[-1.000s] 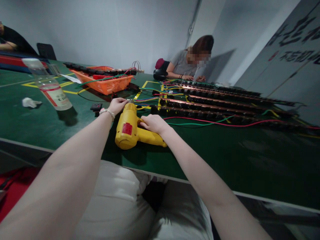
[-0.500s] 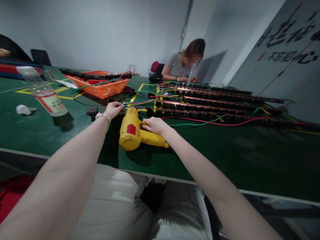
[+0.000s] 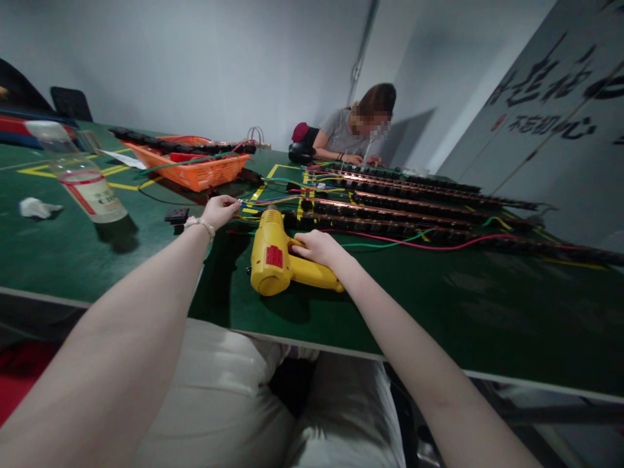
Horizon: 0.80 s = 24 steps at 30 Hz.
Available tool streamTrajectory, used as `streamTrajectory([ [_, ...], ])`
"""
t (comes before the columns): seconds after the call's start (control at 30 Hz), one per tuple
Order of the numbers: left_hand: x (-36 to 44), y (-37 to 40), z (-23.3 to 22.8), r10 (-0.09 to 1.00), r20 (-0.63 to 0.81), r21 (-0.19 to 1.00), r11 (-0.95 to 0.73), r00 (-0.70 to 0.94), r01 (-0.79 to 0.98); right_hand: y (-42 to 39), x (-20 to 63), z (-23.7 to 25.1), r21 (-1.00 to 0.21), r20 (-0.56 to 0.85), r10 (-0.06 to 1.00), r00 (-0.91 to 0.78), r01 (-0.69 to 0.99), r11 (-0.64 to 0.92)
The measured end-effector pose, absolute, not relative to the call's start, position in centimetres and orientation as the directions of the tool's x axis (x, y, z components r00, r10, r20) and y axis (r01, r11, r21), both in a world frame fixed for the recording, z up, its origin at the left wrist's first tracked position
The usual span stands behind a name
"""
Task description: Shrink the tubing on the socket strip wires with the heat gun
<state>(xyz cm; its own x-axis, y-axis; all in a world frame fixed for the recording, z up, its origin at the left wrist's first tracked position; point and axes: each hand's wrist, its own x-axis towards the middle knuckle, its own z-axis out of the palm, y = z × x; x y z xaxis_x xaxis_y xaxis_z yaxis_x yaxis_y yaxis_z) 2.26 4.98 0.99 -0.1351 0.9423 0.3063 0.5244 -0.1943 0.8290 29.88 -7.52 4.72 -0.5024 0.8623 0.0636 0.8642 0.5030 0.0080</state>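
Observation:
My right hand [image 3: 319, 249] is wrapped round the handle of a yellow heat gun [image 3: 270, 260] with a red label. The gun's nozzle points away from me, toward the coloured wires [image 3: 273, 200] that run from the long black and copper strips [image 3: 370, 205]. To the left of the nozzle, my left hand [image 3: 221, 211] pinches the end of these wires between thumb and fingers. A small black connector block [image 3: 176, 216] lies beside my left wrist.
An orange basket [image 3: 195, 172] holds black strips and wires. A clear bottle [image 3: 82, 179] and crumpled tissue [image 3: 39, 208] stand at the left. A red wire [image 3: 429, 244] crosses the green table [image 3: 439, 325]. Across it, a person [image 3: 348, 130] leans over the strips.
My right hand has shifted the heat gun to the right, away from my left hand. My left hand keeps its pinch at nearly the same spot; the view has turned slightly.

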Motion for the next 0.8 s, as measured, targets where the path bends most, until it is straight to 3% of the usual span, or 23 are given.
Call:
streamTrajectory([
  [0.17,2.6,4.8,1.3,0.938,0.318,0.833,-0.206,-0.139,0.513,-7.5,30.0,4.5,-0.036,0.103,0.865,-0.49,0.868,0.496],
  [0.3,2.6,4.6,1.4,0.942,0.307,0.837,-0.198,-0.138,0.511,-7.3,30.3,4.3,-0.182,0.165,0.849,-0.502,0.83,0.526],
  [0.4,2.6,4.4,1.5,0.943,0.299,0.838,-0.187,-0.145,0.513,-7.5,30.7,4.7,-0.279,0.299,0.815,-0.496,0.772,0.572],
  [0.6,2.5,4.4,1.5,0.946,0.296,0.827,-0.185,-0.13,0.53,-9.9,30.6,6.4,-0.234,0.515,0.773,-0.372,0.806,0.544],
  [0.8,2.2,4.4,1.3,0.941,0.325,0.759,-0.202,-0.092,0.619,-12.1,29.7,7.2,-0.26,0.505,0.779,-0.371,0.796,0.547],
])
